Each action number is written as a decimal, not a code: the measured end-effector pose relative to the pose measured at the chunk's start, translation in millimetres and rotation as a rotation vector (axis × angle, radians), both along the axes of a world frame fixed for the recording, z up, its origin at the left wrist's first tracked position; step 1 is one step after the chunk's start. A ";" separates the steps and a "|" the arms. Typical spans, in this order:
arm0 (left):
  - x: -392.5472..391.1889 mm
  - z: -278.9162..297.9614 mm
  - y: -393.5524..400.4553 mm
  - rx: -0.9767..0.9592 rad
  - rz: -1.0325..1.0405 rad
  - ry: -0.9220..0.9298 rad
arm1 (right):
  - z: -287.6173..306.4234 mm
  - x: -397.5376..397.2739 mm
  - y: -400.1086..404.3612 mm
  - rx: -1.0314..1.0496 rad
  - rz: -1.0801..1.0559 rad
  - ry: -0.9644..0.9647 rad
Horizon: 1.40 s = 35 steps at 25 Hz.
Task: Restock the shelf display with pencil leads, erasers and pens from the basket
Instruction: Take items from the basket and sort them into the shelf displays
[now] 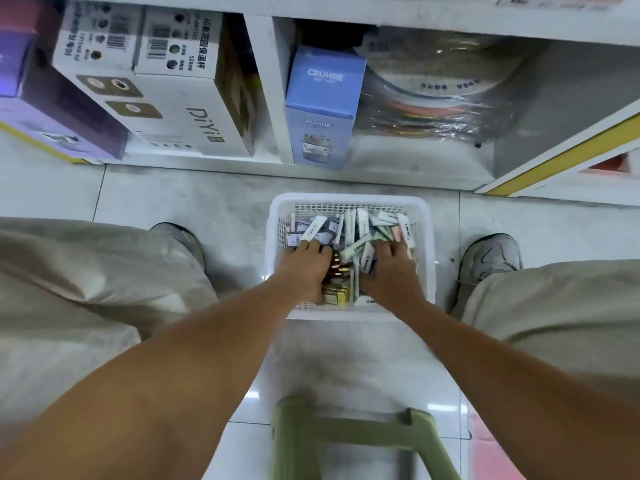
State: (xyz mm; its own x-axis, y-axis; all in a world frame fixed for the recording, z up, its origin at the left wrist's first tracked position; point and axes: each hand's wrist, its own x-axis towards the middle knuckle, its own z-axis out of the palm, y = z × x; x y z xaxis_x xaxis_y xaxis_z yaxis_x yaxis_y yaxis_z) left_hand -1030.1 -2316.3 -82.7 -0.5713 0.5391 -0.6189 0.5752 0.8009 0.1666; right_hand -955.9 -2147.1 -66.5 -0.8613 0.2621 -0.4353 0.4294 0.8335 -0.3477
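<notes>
Both sets of fingers dig into the packets (360,237) heaped in the white basket (348,199) on the floor: left hand (304,268) and right hand (391,271) curl over them; whether either grips, I cannot tell. Gathering step; next, lift a handful toward the shelf (381,157).

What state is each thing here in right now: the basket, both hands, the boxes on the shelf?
Basket: on the floor, open-topped, partly filled with small packs.
Small packs: jumbled loosely inside the basket.
Left hand: in the basket, fingers on the packs; grip unclear.
Right hand: in the basket, fingers among the packs; grip unclear.
Blue box: closed, upright on the bottom shelf.
White box: closed, lying on the shelf.
</notes>
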 end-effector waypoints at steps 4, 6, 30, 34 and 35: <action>1.2 -5.9 -3.9 0.095 0.112 -0.105 | -1.6 -0.6 -5.5 -0.118 -0.034 0.038; 4.9 -8.6 -4.4 0.133 0.172 -0.118 | -0.4 -3.2 -7.3 -0.167 -0.066 0.057; -41.9 26.6 -14.0 0.207 0.472 -0.657 | 16.5 -28.0 19.8 -0.341 -0.243 0.074; -39.3 42.0 -25.4 0.367 0.700 -0.822 | 25.0 -26.5 23.2 -0.287 -0.189 0.075; -38.6 45.3 -26.2 0.408 0.743 -0.842 | 27.3 -26.5 23.3 -0.259 -0.185 0.067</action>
State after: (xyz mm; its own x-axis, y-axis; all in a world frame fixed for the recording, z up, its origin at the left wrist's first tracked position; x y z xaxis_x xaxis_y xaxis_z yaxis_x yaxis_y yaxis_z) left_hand -1068.6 -2342.4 -37.4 -0.3232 0.4921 -0.8083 -0.4179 0.6921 0.5885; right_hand -982.3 -2123.8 -39.2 -0.8384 0.3046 -0.4519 0.5342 0.6240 -0.5704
